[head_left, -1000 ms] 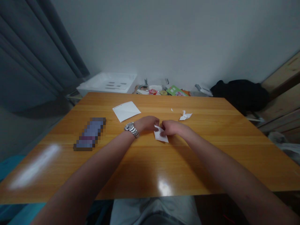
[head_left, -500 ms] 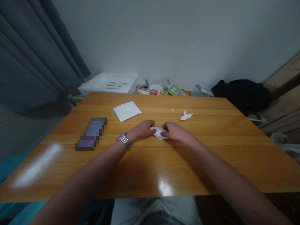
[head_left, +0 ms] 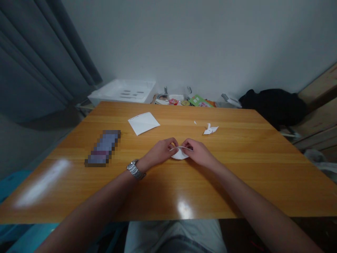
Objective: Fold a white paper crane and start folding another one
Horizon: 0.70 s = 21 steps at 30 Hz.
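Note:
Between my two hands is a small folded piece of white paper (head_left: 180, 154), just over the middle of the table. My left hand (head_left: 163, 150), with a metal watch (head_left: 136, 169) on its wrist, pinches the paper's left side. My right hand (head_left: 198, 151) pinches its right side, thumb on the near face. The fingertips nearly meet at the paper's upper edge and hide part of it. Beyond my right hand stands a white folded paper crane (head_left: 210, 129). A loose sheet of paper (head_left: 143, 123) with a perforated edge lies past my left hand.
On the left of the wooden table (head_left: 237, 182) lies a pixelated phone-like object (head_left: 103, 147). A tiny paper scrap (head_left: 195, 122) is near the crane. Behind the table's far edge are a white plastic tray (head_left: 131, 89), a green booklet (head_left: 199, 101) and a black item (head_left: 273, 107).
The folded paper has tilted, and its near face now shows between my thumbs. My fingers have come closer together at its top edge, and my left wrist has shifted slightly toward me.

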Each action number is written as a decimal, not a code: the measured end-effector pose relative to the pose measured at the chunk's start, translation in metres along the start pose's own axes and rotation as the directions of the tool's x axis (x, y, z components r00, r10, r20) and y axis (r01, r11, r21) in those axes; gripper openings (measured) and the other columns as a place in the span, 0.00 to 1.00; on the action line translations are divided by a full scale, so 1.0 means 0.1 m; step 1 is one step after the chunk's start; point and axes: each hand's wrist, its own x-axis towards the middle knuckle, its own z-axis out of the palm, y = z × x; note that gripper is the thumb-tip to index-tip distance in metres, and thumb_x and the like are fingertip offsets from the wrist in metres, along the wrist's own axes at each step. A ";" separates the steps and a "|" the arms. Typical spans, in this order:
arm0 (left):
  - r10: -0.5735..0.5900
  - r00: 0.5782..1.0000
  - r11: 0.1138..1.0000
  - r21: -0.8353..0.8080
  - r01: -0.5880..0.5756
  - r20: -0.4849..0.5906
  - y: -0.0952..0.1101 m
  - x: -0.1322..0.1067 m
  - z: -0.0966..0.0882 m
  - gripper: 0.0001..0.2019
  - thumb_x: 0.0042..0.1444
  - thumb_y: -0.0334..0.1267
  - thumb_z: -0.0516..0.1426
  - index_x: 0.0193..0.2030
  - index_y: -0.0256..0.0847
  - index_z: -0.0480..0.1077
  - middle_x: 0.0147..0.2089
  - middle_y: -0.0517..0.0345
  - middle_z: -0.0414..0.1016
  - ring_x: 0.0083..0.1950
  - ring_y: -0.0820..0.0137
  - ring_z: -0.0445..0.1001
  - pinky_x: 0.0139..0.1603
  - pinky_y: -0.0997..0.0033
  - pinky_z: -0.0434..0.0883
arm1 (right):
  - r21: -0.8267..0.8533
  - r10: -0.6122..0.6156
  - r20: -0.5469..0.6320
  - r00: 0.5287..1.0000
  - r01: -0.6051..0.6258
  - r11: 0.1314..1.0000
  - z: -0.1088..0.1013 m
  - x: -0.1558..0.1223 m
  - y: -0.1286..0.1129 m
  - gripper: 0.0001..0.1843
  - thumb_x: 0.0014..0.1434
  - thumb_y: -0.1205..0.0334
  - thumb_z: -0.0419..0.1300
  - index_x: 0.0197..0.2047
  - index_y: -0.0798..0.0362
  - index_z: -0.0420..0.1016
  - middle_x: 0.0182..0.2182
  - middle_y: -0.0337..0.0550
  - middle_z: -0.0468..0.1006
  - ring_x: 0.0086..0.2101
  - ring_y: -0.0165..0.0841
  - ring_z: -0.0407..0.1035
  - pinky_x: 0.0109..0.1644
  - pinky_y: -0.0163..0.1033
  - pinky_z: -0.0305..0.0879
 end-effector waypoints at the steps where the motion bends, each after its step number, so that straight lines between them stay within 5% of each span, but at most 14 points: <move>1: -0.001 1.000 1.000 -0.007 0.001 -0.006 0.00 0.00 0.01 0.07 0.62 0.39 0.58 0.44 0.40 0.71 0.35 0.57 0.80 0.34 0.69 0.77 0.34 0.73 0.68 | 0.019 -0.001 0.000 1.000 0.001 1.000 0.00 -0.01 0.01 0.03 0.62 0.64 0.61 0.39 0.53 0.75 0.36 0.44 0.81 0.37 0.36 0.74 0.41 0.38 0.65; 6: 0.028 1.000 0.988 -0.150 -0.029 -0.009 -0.06 -0.01 0.04 0.08 0.62 0.36 0.58 0.47 0.39 0.71 0.36 0.56 0.80 0.36 0.70 0.77 0.36 0.73 0.69 | 0.146 0.007 -0.023 1.000 -0.004 0.989 0.03 -0.02 0.09 0.06 0.59 0.65 0.61 0.41 0.53 0.75 0.37 0.44 0.81 0.38 0.36 0.75 0.44 0.39 0.67; 11: 0.074 0.990 0.949 -0.313 -0.034 0.117 -0.07 -0.07 -0.01 0.12 0.63 0.37 0.57 0.53 0.40 0.69 0.42 0.54 0.80 0.43 0.68 0.78 0.43 0.71 0.73 | 0.231 -0.004 -0.010 1.000 0.006 0.973 0.05 -0.03 0.16 0.07 0.56 0.67 0.61 0.40 0.54 0.74 0.37 0.42 0.80 0.39 0.35 0.74 0.45 0.39 0.68; 21: 0.081 0.996 0.971 -0.226 -0.073 0.029 -0.10 -0.10 -0.02 0.11 0.62 0.34 0.57 0.50 0.39 0.76 0.46 0.54 0.81 0.46 0.68 0.78 0.47 0.71 0.72 | 0.293 0.025 0.066 0.998 -0.043 0.955 0.01 -0.06 0.07 0.16 0.57 0.55 0.67 0.45 0.55 0.76 0.41 0.47 0.81 0.41 0.37 0.75 0.47 0.40 0.68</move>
